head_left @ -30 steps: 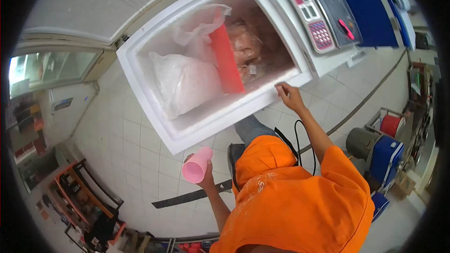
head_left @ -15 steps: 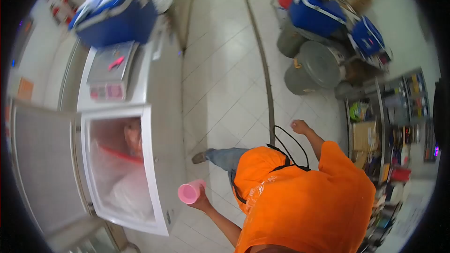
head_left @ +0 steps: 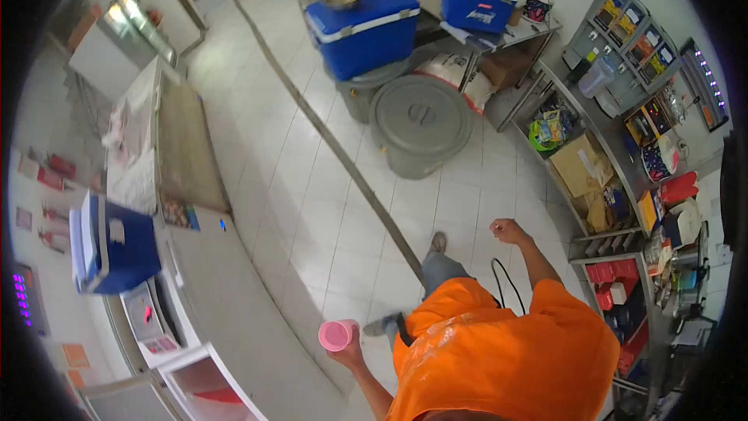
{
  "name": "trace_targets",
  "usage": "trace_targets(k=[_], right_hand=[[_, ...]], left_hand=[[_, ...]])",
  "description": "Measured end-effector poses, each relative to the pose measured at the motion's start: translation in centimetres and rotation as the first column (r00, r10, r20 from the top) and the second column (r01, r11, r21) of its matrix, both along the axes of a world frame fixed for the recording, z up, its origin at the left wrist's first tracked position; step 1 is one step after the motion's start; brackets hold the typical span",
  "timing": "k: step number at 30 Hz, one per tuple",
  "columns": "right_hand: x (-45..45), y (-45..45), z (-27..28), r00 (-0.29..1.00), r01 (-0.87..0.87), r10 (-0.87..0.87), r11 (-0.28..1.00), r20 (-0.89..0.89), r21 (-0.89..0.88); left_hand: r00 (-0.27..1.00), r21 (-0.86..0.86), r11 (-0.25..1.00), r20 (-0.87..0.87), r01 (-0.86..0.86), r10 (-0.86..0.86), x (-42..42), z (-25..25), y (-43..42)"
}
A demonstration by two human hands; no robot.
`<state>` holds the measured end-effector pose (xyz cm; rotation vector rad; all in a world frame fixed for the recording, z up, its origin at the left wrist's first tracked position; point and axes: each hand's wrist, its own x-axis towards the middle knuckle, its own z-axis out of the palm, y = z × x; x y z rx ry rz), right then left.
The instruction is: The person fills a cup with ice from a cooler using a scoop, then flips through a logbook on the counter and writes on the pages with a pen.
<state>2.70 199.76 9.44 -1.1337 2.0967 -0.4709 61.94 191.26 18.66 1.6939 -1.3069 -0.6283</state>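
Note:
My left hand [head_left: 347,351] is wrapped round a pink cup [head_left: 336,335], held out low at my left side. The cup's mouth faces up toward me and its inside looks pink; whether anything is in it I cannot tell. At my right side my right hand [head_left: 510,231] hangs over the floor with its fingers curled in, and no object shows in it. A dark cable loop [head_left: 502,284] lies below that hand, close to my orange shirt.
At left stands a white chest freezer [head_left: 241,296] with its lid [head_left: 128,401] raised, bearing a scale [head_left: 152,320] and a blue cooler [head_left: 117,245]. Ahead are a lidded grey bin [head_left: 421,121] and another blue cooler [head_left: 366,35]. Loaded shelves [head_left: 580,238] line the right. A floor strip [head_left: 335,144] runs ahead.
My view has swung right and forward, so the freezer opening now sits at the lower left edge. I have stepped on; the cup stays in my left hand.

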Motion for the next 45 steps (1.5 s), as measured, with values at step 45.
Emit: trace_targets(k=[45], right_hand=[[-89.0, -76.2, 41.5, 0.397, -0.692, -0.224, 0.564, -0.89, -0.451]], left_hand=[[0.964, 0.185, 0.964, -0.219, 0.194, -0.152, -97.7, 8.9, -40.8]])
